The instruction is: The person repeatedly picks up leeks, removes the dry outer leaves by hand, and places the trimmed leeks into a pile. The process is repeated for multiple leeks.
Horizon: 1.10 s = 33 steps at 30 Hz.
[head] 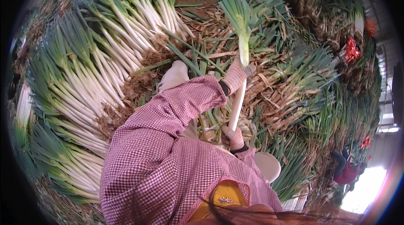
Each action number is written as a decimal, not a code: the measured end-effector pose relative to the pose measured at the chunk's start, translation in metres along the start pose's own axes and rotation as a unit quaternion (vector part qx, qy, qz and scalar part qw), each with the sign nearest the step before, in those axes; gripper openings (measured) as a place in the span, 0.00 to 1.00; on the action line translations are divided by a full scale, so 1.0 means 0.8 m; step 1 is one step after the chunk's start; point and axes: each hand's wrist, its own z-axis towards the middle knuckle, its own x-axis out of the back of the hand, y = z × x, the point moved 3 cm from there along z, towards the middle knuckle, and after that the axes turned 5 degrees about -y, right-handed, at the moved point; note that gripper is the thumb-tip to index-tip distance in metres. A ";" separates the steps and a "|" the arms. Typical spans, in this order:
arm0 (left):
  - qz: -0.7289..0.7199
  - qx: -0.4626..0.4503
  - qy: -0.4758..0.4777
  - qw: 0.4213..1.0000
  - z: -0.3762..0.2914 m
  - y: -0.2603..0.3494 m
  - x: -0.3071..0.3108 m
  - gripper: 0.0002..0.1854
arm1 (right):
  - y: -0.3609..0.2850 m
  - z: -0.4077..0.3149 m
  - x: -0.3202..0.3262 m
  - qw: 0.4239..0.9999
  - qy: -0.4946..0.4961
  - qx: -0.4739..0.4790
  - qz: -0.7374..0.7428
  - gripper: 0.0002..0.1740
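A single large green onion (239, 106) slants up in front of me, its white stalk peeled clean and its green leaves fanned at the top. My left hand (237, 75), in a pink striped knit glove with greyish fingers, grips the stalk below the leaves. Lower down, my gloved right hand (233, 137) closes around the root end and hides it. Beneath my hands lie loose peeled skins and leaf scraps (208, 128). To the right of the stalk rests a pile of unpeeled green onions (277, 98) with brown, dry outer skins.
On the left, clean white green onions (85, 86) lie in long rows, roots (142, 86) towards me. A tied bundle (23, 114) is at the far left. Dry leaf litter (208, 26) covers the ground ahead. Another person (345, 171) in red is far right, near a bright opening (363, 190).
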 end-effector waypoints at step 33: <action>0.317 0.126 0.778 0.527 -0.951 0.293 0.526 0.27 | 0.020 0.145 0.031 0.907 -0.015 -0.032 -0.420 0.15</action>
